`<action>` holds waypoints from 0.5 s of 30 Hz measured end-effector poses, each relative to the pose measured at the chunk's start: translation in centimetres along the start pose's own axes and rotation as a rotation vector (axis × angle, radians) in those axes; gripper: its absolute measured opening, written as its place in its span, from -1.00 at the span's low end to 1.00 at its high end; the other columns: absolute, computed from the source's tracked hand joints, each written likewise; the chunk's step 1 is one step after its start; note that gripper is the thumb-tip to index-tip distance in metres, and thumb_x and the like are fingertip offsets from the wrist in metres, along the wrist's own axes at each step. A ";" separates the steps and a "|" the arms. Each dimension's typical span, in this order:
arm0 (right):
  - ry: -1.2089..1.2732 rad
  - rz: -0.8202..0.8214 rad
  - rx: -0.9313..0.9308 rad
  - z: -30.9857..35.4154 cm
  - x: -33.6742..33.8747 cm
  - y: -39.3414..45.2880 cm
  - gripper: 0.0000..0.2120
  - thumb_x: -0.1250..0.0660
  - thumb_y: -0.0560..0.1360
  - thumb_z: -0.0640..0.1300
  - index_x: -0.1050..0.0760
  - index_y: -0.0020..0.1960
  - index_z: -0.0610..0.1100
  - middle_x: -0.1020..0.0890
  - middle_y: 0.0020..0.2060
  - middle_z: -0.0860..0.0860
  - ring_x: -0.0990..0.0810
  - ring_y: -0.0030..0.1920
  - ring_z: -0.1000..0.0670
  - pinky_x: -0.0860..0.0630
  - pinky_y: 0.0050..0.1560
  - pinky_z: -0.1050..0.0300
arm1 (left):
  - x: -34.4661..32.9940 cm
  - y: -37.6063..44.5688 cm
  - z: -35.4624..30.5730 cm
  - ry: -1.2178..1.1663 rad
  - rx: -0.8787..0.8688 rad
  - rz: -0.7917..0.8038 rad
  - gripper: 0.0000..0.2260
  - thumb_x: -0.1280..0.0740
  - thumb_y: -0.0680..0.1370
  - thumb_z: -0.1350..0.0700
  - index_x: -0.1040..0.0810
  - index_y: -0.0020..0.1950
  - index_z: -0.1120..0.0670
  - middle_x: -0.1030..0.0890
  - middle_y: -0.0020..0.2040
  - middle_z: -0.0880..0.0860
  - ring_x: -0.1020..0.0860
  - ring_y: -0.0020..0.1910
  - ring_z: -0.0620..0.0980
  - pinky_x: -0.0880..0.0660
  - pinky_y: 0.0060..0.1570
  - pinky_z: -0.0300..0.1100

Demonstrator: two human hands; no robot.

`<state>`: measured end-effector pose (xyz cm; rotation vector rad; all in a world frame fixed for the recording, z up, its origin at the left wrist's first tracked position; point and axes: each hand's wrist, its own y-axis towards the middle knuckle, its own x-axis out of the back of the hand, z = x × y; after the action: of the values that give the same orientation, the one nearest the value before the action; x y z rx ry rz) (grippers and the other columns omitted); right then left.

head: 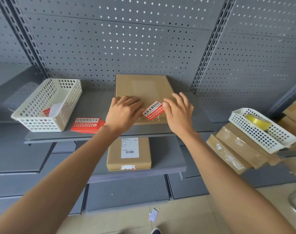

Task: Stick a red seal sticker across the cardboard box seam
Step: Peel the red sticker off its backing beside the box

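Sticker going down over the box seam, both hands in on it.

The cardboard box (pixel 144 92) lies flat on the grey shelf (pixel 93 107), and the red sticker (pixel 153 110) sits tilted at its near edge, lower half reaching over the seam where old tape shines. The left hand (pixel 123 112) lies spread and flat on the box, steadying it just beside the sticker. The right hand (pixel 178 112) has its fingers spread too, thumb touching the sticker's right end; whether it pinches or only presses, I cannot tell. Best play here, I'd say: keep the box pinned, square the sticker, then rub outward from the middle. A spare sticker stack (pixel 87 124) waits near the left basket (pixel 47 105).
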<state>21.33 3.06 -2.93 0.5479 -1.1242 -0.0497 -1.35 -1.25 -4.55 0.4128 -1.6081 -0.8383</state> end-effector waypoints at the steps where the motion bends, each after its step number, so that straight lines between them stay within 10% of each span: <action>1: 0.020 -0.020 0.002 0.0 0.0 0.1 -0.63 -0.05 0.65 0.09 -0.57 0.24 0.01 -0.47 0.39 -0.05 -0.27 0.51 -0.13 -0.25 0.37 -0.22 | -0.1 -0.1 0.1 -0.001 -0.003 0.006 -0.70 -0.30 0.64 -0.12 -0.68 0.18 0.03 -0.69 0.21 0.00 -0.64 0.17 0.11 -0.45 0.05 0.05; 15: 0.192 0.082 0.050 1.1 1.0 3.1 -0.79 -0.27 0.60 -0.07 -0.67 0.09 0.03 -0.62 0.04 0.05 -0.48 0.14 -0.03 -0.31 0.20 0.00 | -0.8 -1.0 -0.3 0.002 0.026 -0.078 -0.72 -0.35 0.63 -0.07 -0.66 0.24 0.02 -0.68 0.27 -0.03 -0.63 0.26 0.09 -0.43 0.15 0.03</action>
<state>20.09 4.97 -0.34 0.5389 -0.9615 0.1000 -1.06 -1.43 -5.80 0.4968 -1.6110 -0.8760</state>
